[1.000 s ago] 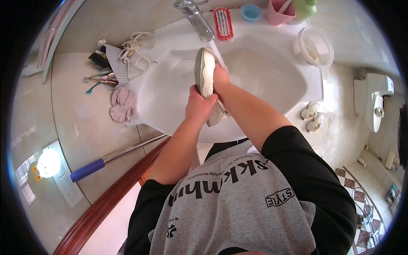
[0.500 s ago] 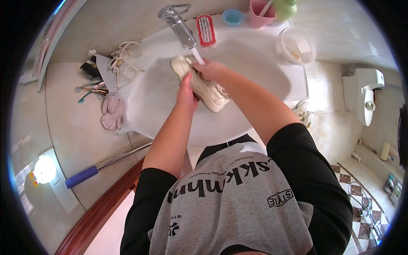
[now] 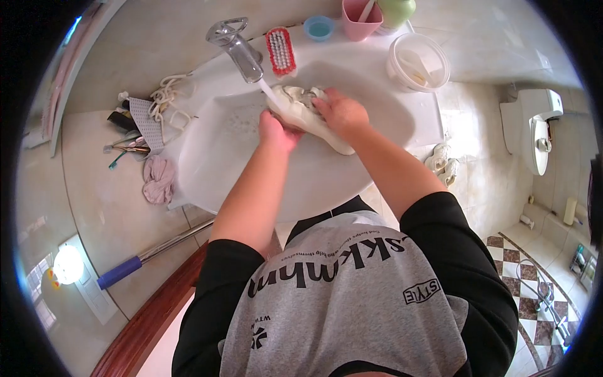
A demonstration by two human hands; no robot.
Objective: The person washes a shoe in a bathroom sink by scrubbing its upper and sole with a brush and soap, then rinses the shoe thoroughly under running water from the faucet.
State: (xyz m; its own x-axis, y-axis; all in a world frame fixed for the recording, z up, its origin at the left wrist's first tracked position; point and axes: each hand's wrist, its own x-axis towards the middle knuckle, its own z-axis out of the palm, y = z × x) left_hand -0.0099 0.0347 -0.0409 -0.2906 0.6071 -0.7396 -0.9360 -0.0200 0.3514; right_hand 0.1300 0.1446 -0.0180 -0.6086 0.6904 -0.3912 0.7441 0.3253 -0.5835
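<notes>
A cream-white sneaker is held over the sink basin, tilted so its sole edge faces me. Water runs from the chrome faucet onto the shoe's upper left end. My left hand grips the shoe from below on its left side, with part of the fingers hidden beneath it. My right hand is closed on the shoe's opening from the upper right, fingertips at its upper edge.
A red-rimmed scrub brush, a blue bowl, a pink cup and a clear tub stand along the sink's back rim. White shoelaces and a pink cloth lie at the left. More shoes are on the floor.
The sneaker has turned and shifted right, its sole edge now toward me. My right hand has moved from under the faucet to the shoe's right side. The camera view has shifted slightly.
</notes>
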